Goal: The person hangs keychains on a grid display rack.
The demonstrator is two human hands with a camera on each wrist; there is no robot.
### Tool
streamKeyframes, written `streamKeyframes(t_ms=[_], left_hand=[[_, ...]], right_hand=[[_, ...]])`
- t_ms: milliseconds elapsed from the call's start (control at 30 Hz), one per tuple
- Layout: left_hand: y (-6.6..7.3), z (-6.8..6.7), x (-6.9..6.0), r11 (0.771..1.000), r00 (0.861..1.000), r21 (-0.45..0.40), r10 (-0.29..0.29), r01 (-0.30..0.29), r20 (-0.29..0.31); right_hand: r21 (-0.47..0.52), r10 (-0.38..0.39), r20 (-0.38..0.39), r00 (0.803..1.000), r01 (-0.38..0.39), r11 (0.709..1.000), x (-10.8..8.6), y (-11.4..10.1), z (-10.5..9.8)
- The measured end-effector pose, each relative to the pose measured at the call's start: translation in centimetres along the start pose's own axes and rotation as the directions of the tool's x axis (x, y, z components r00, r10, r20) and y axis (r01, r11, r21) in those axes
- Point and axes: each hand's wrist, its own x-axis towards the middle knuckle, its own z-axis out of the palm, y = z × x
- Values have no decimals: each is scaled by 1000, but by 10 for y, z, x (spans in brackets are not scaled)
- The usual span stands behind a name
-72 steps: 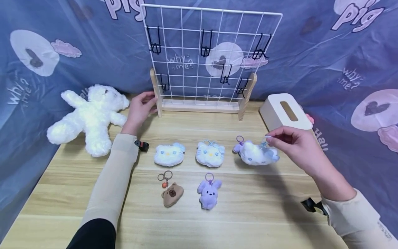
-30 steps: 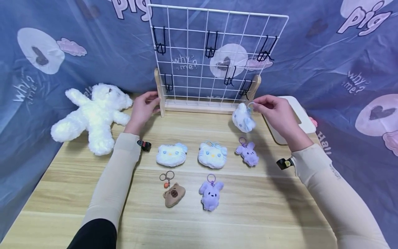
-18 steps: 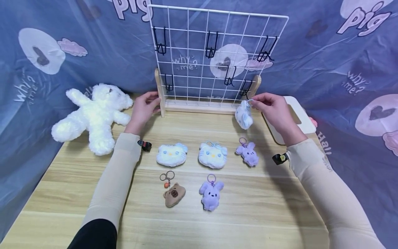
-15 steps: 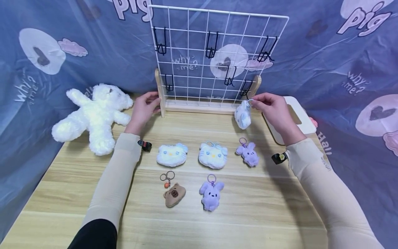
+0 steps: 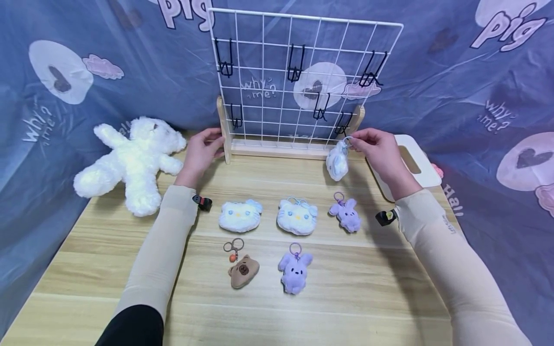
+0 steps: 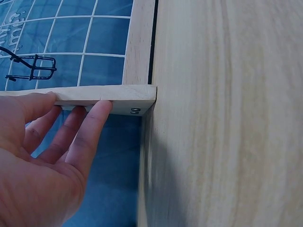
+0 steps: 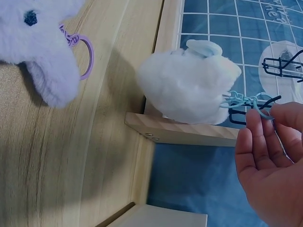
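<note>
In the head view my right hand [image 5: 381, 151] pinches the light blue ring of a white plush cat keychain [image 5: 337, 161]. The plush hangs by the right wooden post of a white wire grid rack [image 5: 277, 148]. In the right wrist view the ring [image 7: 259, 106] is close to a black hook [image 7: 236, 116] low on the grid; whether it is on the hook I cannot tell. At the rack's other side my left hand [image 5: 201, 154] holds the left wooden post [image 6: 135, 93], thumb and fingers against it.
Two white cat plushes [image 5: 240, 216] [image 5: 297, 217], a brown bear keychain [image 5: 243, 272] and two purple plush keychains [image 5: 295, 275] [image 5: 346, 215] lie in front. A white teddy bear [image 5: 138, 163] lies left; a white tissue box [image 5: 421, 163] stands right. Several black hooks [image 5: 295, 65] hang on the grid.
My right hand has carried the cat keychain from above the right purple keychain up and left to the rack's right post. Lately the plush only turns slightly. My left hand stays at its post.
</note>
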Motion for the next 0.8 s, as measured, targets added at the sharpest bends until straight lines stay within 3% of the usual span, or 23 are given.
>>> streamKeyframes(t_ms=[267,800], left_hand=[[-5,-1,3,1000,1000,-14,9,-9,10],[-1,-1,1,1000,1000,-11,6,-6,7]], right_hand=[[55,-1,-36,999,3,998,5,3,6],[-83,57,-101,993,-66,994,13,3,12]])
